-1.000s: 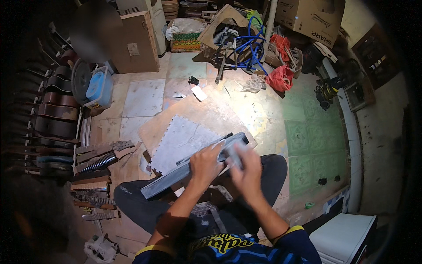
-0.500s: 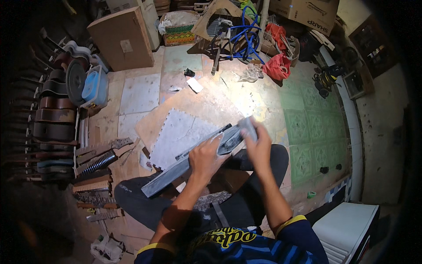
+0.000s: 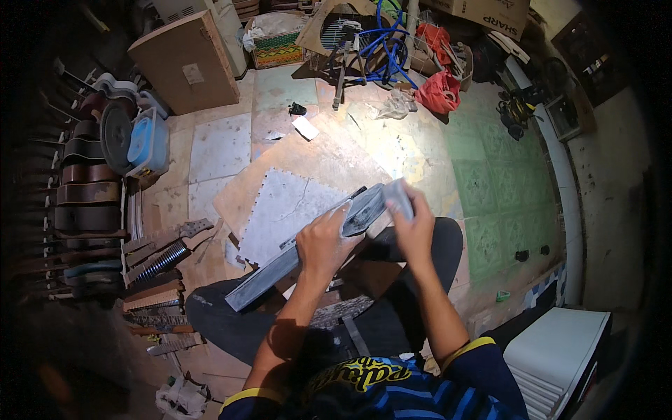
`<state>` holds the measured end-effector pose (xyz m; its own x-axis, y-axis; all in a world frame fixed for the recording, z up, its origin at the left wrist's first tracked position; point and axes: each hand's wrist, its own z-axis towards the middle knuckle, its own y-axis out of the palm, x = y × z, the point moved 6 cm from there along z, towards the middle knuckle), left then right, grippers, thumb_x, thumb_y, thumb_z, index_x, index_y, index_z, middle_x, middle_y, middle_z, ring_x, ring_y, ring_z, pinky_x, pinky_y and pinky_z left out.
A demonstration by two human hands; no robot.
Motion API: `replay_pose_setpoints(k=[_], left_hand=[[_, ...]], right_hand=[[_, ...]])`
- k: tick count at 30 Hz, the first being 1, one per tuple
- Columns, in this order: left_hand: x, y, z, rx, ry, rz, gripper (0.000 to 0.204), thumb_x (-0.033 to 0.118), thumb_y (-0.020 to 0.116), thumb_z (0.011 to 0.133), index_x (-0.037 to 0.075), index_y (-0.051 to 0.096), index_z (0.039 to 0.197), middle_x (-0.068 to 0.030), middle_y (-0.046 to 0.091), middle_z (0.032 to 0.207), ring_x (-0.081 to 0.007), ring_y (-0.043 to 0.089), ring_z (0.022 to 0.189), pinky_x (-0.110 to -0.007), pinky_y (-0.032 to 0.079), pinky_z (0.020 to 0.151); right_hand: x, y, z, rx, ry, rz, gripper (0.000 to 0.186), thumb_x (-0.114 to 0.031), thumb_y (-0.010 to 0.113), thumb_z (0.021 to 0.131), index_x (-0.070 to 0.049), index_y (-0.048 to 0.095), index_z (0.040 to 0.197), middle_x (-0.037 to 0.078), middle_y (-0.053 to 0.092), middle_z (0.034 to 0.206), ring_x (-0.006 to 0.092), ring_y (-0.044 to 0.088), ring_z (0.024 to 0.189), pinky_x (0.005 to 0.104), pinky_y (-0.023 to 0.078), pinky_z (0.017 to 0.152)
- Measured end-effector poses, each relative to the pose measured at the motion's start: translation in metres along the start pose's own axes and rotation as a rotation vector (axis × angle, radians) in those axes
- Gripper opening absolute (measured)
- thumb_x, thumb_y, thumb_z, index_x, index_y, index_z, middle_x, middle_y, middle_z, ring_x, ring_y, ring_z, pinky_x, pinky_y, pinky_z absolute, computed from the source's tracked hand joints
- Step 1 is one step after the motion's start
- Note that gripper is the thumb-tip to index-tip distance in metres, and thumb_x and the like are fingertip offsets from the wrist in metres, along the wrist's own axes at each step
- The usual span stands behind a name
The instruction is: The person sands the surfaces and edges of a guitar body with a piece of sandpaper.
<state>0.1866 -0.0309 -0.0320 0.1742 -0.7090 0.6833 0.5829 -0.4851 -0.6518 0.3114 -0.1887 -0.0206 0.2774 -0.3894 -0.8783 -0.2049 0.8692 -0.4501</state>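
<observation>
A long grey, dust-coated piece (image 3: 264, 273), shaped like an instrument neck, slants from above my left thigh up to the right. My left hand (image 3: 323, 241) wraps round its middle below the wider, darker-patched end section (image 3: 362, 213). My right hand (image 3: 413, 227) grips a small grey block (image 3: 399, 198), slightly blurred, at that upper end. Under the piece I see a light interlocking mat (image 3: 287, 203) on a tan board (image 3: 329, 143). My crossed legs (image 3: 444, 259) are beneath both hands.
Guitar bodies (image 3: 87, 196) line a left rack, with loose necks (image 3: 159, 259) below. A tub (image 3: 150, 147), leaning board (image 3: 182, 63), blue hose (image 3: 392, 59) and red bags (image 3: 437, 94) lie around the back. A white appliance (image 3: 553, 357) stands at lower right.
My right hand has moved up with the grey block, and the piece's upper end sits a little higher and further left. My left hand keeps its grip, slightly further left.
</observation>
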Motion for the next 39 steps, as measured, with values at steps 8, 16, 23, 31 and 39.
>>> replay_pose_setpoints(k=[8, 16, 23, 31, 39], left_hand=[[-0.001, -0.005, 0.005, 0.001, -0.028, 0.032, 0.058, 0.018, 0.092, 0.063, 0.011, 0.076, 0.119, -0.0123, 0.078, 0.105, -0.0323, 0.076, 0.092, -0.039, 0.059, 0.077], [-0.016, -0.003, 0.012, 0.012, -0.052, 0.047, 0.056, 0.022, 0.092, 0.063, 0.013, 0.077, 0.117, -0.0122, 0.078, 0.102, -0.0325, 0.076, 0.088, -0.04, 0.059, 0.076], [-0.029, -0.003, 0.025, 0.036, -0.081, 0.058, 0.057, 0.032, 0.093, 0.064, 0.015, 0.078, 0.116, -0.0118, 0.079, 0.098, -0.0314, 0.076, 0.085, -0.039, 0.059, 0.075], [-0.033, -0.002, 0.025, -0.002, -0.123, 0.103, 0.056, 0.032, 0.093, 0.064, 0.014, 0.078, 0.115, -0.0117, 0.079, 0.098, -0.0311, 0.076, 0.084, -0.039, 0.059, 0.073], [-0.017, -0.005, 0.016, -0.021, -0.11, 0.06, 0.06, 0.027, 0.093, 0.063, 0.012, 0.076, 0.119, -0.0129, 0.078, 0.101, -0.0313, 0.076, 0.088, -0.038, 0.059, 0.076]], right_hand=[[-0.004, 0.007, -0.017, 0.042, -0.108, -0.037, 0.045, -0.02, 0.079, 0.088, 0.001, 0.068, 0.127, 0.022, 0.07, 0.122, 0.0375, 0.066, 0.112, 0.0438, 0.05, 0.1], [-0.01, 0.021, -0.035, 0.104, -0.25, -0.022, 0.043, -0.019, 0.082, 0.086, 0.0, 0.068, 0.122, 0.021, 0.069, 0.117, 0.0378, 0.066, 0.111, 0.0442, 0.052, 0.096], [-0.03, 0.051, -0.051, 0.04, -0.592, -0.038, 0.051, -0.019, 0.082, 0.086, 0.0, 0.063, 0.129, 0.022, 0.066, 0.117, 0.0365, 0.063, 0.111, 0.044, 0.049, 0.1], [-0.031, 0.048, -0.054, 0.075, -0.556, -0.064, 0.047, -0.019, 0.082, 0.084, 0.001, 0.066, 0.124, 0.023, 0.064, 0.117, 0.0395, 0.061, 0.111, 0.0467, 0.049, 0.098], [-0.076, 0.019, -0.047, -0.236, -0.42, -0.271, 0.05, -0.02, 0.079, 0.084, -0.007, 0.069, 0.131, 0.021, 0.068, 0.119, 0.0405, 0.061, 0.113, 0.0484, 0.048, 0.101]])
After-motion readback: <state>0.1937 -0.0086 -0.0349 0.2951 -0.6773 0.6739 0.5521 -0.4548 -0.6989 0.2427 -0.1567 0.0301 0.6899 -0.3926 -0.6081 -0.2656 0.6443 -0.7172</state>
